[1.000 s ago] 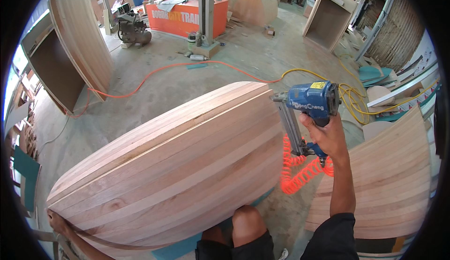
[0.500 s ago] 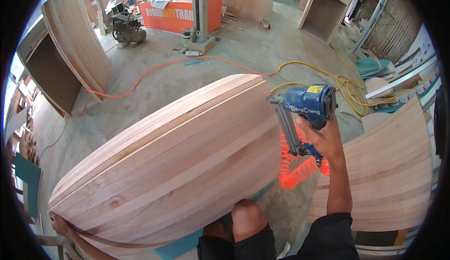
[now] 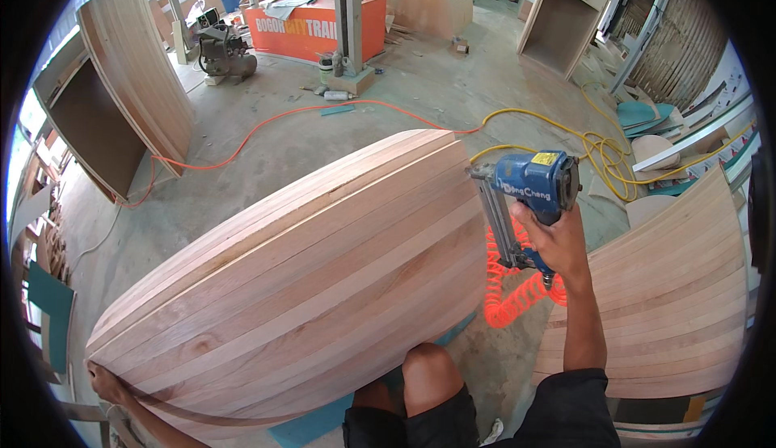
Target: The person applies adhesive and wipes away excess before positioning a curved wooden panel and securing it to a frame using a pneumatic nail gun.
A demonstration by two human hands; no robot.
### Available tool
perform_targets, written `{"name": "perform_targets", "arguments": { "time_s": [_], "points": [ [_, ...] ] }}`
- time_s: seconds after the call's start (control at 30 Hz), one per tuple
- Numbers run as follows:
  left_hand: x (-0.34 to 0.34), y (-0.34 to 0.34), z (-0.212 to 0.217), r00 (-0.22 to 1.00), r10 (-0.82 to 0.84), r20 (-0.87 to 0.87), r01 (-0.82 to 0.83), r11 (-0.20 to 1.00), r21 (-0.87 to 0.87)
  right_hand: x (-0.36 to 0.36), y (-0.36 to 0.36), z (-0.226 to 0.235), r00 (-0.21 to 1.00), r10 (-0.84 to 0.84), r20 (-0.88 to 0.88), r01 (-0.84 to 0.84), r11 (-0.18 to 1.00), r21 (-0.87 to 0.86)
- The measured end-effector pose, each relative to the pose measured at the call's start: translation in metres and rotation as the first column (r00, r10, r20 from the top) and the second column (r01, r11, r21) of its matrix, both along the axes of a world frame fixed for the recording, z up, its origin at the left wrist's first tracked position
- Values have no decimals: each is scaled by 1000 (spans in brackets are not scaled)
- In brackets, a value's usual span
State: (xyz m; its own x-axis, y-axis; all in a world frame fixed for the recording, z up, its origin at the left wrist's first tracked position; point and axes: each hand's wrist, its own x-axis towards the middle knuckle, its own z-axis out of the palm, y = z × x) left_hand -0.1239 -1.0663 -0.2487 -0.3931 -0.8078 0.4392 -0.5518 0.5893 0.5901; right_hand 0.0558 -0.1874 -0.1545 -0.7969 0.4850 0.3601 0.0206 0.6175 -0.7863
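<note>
A large curved piece built of pale wooden strips stands tilted in front of my knees. A raised strip runs along its upper edge. My left hand is closed round its lower left corner, with the fingertips partly hidden. In my right hand is a blue pneumatic nail gun, gripped by its handle. The gun's nose is at the right end of the wooden piece, close to its upper corner; I cannot tell whether they touch. A coiled orange air hose hangs below the gun.
Another curved strip-wood panel lies at my right. A yellow hose and an orange hose cross the concrete floor. Farther off are an air compressor, an orange counter, a post and open wooden cabinets.
The view has shifted very slightly. My hands, the nail gun and the wooden piece hold nearly the same places. A person at the far left back has moved right, mostly out of sight.
</note>
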Motion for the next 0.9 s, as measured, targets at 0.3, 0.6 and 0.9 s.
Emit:
{"name": "perform_targets", "arguments": {
  "time_s": [0.3,0.6,0.9],
  "points": [
    [-12,20,-31,999,-38,-29,37,998,-50,10,5,12,998,-59,-9,56,975,-216],
    [-51,141,-24,960,-111,-259,104,994,-41,28,-70,88,950,-58,307,10,988,156],
    [30,70,19,670,-586,-455,699,705,121,-3,-148,124,891,375,256,-406,911,78]
  ]
}}
